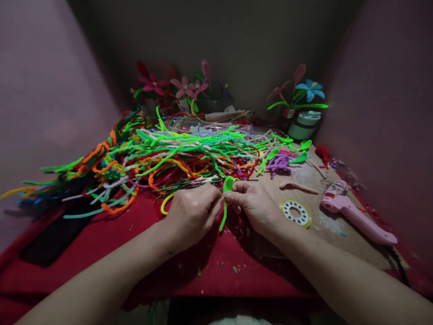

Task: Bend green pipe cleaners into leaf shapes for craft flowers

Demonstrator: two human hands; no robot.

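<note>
Pinching the green pipe cleaner [223, 217], left grip [193, 212] and right grip [253, 204] clench it between them, loop poking above.

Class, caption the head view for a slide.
The left hand and right hand pinch a green pipe cleaner before a colourful pile.

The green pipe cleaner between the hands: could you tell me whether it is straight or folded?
Folded: the pipe cleaner loops above the left hand and right hand, tail hanging below.

Table under red cloth [135, 234]: heap of pipe cleaners [169, 153] (neon green and orange foremost), brown board [338, 228] carrying pink glue gun [352, 212] and tape roll [295, 212].
</note>
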